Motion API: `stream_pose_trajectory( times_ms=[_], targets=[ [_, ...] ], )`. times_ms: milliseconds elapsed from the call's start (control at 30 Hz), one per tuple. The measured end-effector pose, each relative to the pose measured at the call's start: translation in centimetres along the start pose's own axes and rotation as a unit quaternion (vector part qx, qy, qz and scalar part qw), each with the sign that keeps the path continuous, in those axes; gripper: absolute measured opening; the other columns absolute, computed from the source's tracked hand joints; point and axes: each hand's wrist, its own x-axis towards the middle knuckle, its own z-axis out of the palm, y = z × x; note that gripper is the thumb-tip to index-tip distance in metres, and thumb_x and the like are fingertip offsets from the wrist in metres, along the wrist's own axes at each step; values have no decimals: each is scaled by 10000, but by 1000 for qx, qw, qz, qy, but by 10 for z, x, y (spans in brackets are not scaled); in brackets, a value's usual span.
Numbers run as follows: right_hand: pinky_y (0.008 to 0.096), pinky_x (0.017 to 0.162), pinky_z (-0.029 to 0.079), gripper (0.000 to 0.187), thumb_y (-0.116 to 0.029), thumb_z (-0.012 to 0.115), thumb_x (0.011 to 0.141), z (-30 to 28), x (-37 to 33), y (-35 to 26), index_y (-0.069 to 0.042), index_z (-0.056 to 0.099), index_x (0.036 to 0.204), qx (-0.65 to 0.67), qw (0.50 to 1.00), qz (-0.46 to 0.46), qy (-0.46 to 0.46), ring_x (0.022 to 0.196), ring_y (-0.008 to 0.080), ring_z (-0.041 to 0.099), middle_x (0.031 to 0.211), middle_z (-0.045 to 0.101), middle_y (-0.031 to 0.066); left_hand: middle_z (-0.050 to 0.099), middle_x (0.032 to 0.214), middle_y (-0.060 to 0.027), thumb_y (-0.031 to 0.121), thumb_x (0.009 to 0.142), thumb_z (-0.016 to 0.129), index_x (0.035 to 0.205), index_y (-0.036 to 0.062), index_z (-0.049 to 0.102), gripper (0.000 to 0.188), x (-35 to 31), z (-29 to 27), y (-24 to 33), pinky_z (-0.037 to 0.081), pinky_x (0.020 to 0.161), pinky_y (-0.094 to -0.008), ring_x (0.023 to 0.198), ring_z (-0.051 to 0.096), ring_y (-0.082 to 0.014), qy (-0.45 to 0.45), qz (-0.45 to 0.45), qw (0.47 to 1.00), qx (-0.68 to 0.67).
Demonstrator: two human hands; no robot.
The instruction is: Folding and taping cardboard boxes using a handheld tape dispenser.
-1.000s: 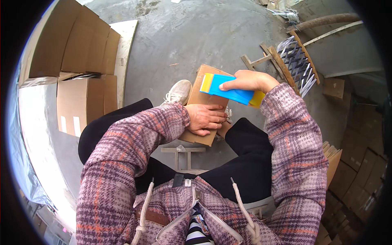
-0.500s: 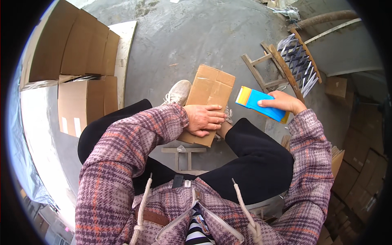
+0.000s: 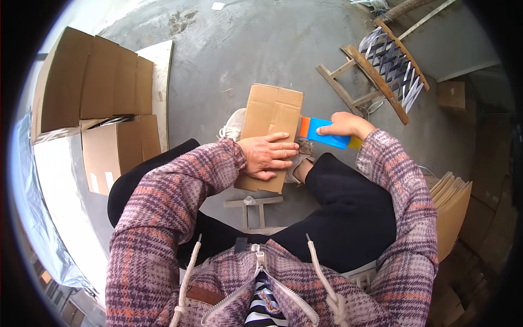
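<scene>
Centre frame: left hand (image 3: 268, 155) lies flat, fingers spread, pinning the folded cardboard piece (image 3: 271, 128), whose long axis runs up-frame. Right hand (image 3: 344, 124) grips the blue squeegee (image 3: 324, 133) just right of the cardboard's edge, orange tip touching it.

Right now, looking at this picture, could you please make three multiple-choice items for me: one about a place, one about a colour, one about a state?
1. Where does the left hand rest?
A. on the flat cardboard piece
B. on the wooden frame
C. on the stacked boxes

2. What colour is most of the scraper tool in the right hand?
A. green
B. blue
C. white

3. How is the cardboard piece?
A. folded flat
B. standing open as a box
C. rolled up

Answers:
1. A, the palm lies spread on the cardboard.
2. B, the body is blue, with an orange end next to the cardboard's right edge.
3. A, it lies flat under the left hand, its creases showing.
</scene>
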Motion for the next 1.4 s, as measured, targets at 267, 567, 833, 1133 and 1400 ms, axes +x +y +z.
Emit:
stream_pose_trajectory(
  times_ms=[267, 567, 833, 1133, 1400],
  targets=[
    [384, 687, 493, 682, -574, 586, 704, -12, -17, 44, 75, 648, 905, 59, 996, -36, 53, 781, 302, 648, 845, 649, 231, 422, 1349, -139, 324, 811, 492, 1205, 90, 506, 459, 12, -13, 2, 189, 1102, -514, 1341, 295, -271, -51, -37, 998, 16],
    [384, 695, 491, 684, -580, 569, 736, 37, -23, 56, 69, 638, 937, 194, 970, -94, 110, 768, 318, 642, 845, 646, 233, 348, 1429, -119, 333, 830, 482, 1279, 113, 464, 500, 17, -10, 8, 175, 1106, -510, 1360, 269, -256, -137, -71, 988, 15],
    [395, 705, 487, 675, -602, 562, 738, 59, -23, 57, 55, 628, 876, 228, 955, -93, 162, 778, 339, 635, 835, 640, 223, 357, 1420, -131, 409, 846, 515, 1281, 11, 465, 592, 37, -30, 2, 209, 1101, -487, 1347, 288, -276, -101, -118, 986, 53],
    [389, 719, 486, 658, -576, 585, 745, 78, -23, 66, 57, 617, 922, 296, 937, -63, 175, 804, 324, 634, 866, 640, 220, 583, 1031, -153, 300, 822, 547, 955, -29, 599, 358, 66, -43, -67, 305, 1055, -465, 1133, 486, -302, -78, -67, 990, 92],
    [375, 701, 486, 656, -573, 604, 740, 88, -27, 80, 57, 617, 923, 341, 919, -49, 194, 794, 296, 639, 843, 646, 198, 407, 1357, -178, 345, 855, 508, 1098, 11, 590, 422, 95, -39, -65, 209, 1101, -475, 1317, 313, -307, -93, -108, 988, 60]
  ],
)
